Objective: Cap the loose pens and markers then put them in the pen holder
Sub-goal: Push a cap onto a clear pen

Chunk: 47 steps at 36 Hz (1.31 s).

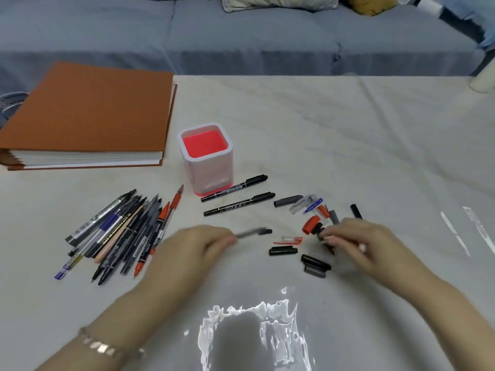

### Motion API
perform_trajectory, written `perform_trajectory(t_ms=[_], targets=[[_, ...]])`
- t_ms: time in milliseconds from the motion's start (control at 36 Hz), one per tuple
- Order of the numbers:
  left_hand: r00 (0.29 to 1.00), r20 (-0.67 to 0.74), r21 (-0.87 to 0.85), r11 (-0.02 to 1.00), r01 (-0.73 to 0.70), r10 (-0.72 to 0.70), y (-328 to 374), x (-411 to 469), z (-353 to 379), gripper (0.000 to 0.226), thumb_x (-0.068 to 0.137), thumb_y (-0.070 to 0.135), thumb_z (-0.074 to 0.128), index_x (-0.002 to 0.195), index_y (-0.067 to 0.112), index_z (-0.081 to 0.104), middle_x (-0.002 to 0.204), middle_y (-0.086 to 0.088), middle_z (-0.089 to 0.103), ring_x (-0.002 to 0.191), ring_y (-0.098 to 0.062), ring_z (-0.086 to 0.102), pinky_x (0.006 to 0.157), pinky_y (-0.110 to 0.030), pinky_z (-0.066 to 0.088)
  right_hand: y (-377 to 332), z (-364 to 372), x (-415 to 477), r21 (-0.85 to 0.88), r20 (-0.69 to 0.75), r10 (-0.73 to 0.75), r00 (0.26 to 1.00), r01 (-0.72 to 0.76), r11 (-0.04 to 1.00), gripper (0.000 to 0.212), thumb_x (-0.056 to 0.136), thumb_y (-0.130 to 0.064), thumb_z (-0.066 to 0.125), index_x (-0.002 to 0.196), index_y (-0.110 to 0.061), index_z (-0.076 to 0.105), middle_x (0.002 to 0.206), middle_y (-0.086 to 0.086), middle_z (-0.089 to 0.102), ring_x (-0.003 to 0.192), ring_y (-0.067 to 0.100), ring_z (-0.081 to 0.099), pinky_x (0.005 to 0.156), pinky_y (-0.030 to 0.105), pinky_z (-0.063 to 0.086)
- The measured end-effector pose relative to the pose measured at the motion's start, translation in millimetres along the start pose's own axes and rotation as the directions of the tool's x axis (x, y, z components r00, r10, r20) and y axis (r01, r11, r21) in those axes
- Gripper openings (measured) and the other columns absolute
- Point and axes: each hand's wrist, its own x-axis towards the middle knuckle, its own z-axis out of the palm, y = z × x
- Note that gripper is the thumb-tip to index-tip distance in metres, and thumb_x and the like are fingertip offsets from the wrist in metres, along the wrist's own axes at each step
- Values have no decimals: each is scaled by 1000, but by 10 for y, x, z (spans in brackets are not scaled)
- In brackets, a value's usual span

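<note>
The white pen holder [206, 159] with a red inside stands upright mid-table and holds nothing. A pile of several uncapped pens and markers [120, 231] lies at the left. Two capped black markers [235, 195] lie just right of the holder's base. Loose caps [310, 210] in black, grey, red and clear are scattered at the right. My left hand [195, 247] grips a blurred grey pen [251, 232] that points right. My right hand [359, 242] reaches among the caps and pinches a small dark cap [321, 234]; motion blur hides the grip's detail.
A thick brown-covered album [88, 116] lies at the back left of the white-covered table [348, 129]. A grey sofa [241, 36] runs behind the table. A pale cylinder [484, 81] stands at the far right edge.
</note>
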Motion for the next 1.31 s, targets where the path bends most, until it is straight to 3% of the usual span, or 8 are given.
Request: perform_trajectory(t_ms=[56,167,361,528,750,889,1000,1306], targets=[[995,-90,-63,997,45,-51,-163,-1,-63,15,87,36,56,81,50,57,82,51,52,79,2,56,69,-14,40,226,-106,-54,-118,-100,68,993,-80,990,33,85,-44,50,89,-19,70,74,-7,63,72,-12,52,65,4,37],[997,-70,-134,990,34,-44,-128,-12,12,30,82,29,62,63,52,61,85,34,59,82,3,54,69,-24,44,401,-75,-26,-135,-127,232,964,-249,959,14,86,-15,60,95,-16,71,78,-3,60,72,4,53,64,10,36],[999,-30,-168,986,14,-20,33,-28,153,21,82,31,62,69,48,60,100,31,53,90,0,51,75,-26,48,330,100,235,-254,-158,343,926,-374,892,15,84,-15,57,87,-16,72,81,11,59,85,27,52,71,36,42],[998,-46,-191,981,38,-47,33,-51,84,26,79,27,66,65,48,59,89,31,58,79,3,53,62,-7,39,228,243,501,-370,-167,478,862,-505,780,27,87,-30,53,80,-7,66,82,10,57,74,27,51,59,29,36],[989,-58,-265,958,113,-133,41,-55,62,24,79,25,67,65,44,61,87,27,60,72,1,55,62,-7,40,210,251,619,-417,-144,549,823,-554,721,19,84,-24,55,88,-8,64,85,8,61,76,26,56,57,27,38],[982,-88,-348,929,128,-168,98,-31,61,21,78,25,67,66,42,63,83,28,62,68,2,55,61,-5,40,-54,148,482,81,-149,492,858,-485,871,10,85,-19,55,78,-14,60,72,-1,62,65,15,56,53,21,39],[976,-101,-435,891,132,-194,142,-33,52,23,76,25,68,60,42,65,74,24,65,61,-1,55,59,-6,40,-431,59,315,648,69,401,913,-347,678,14,91,-9,48,84,-11,60,62,-2,65,51,7,56,50,12,41],[984,-92,-494,865,87,-152,204,-102,-53,18,74,23,69,66,39,70,72,15,66,59,0,54,59,-7,40,-683,63,199,681,24,313,949,-245,690,24,89,-7,49,86,-14,71,56,-4,54,53,4,48,50,9,38]])
